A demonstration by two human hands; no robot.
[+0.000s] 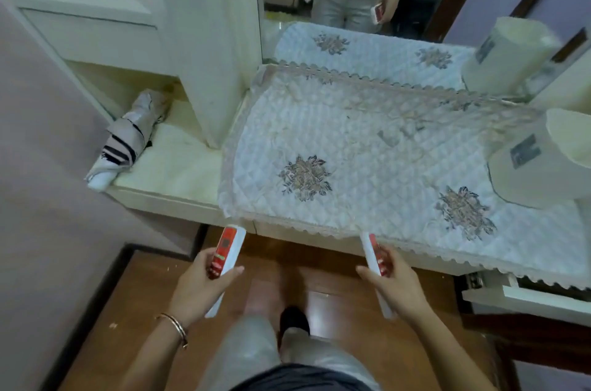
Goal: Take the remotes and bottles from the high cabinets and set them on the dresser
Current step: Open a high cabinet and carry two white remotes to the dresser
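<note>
Two items carried, none set down yet.
Head view: the left grip [198, 285] wraps the left remote [228, 258], a slim white bar with a red face. The right grip [391, 285] holds the right remote [372, 254], much the same. Both hang just short of the tabletop's [172, 167] front edge, above glossy wooden floor [134, 310]. The quilted, lace-trimmed cloth [367, 167] bears no remotes or bottles, so placing them is left to do.
</note>
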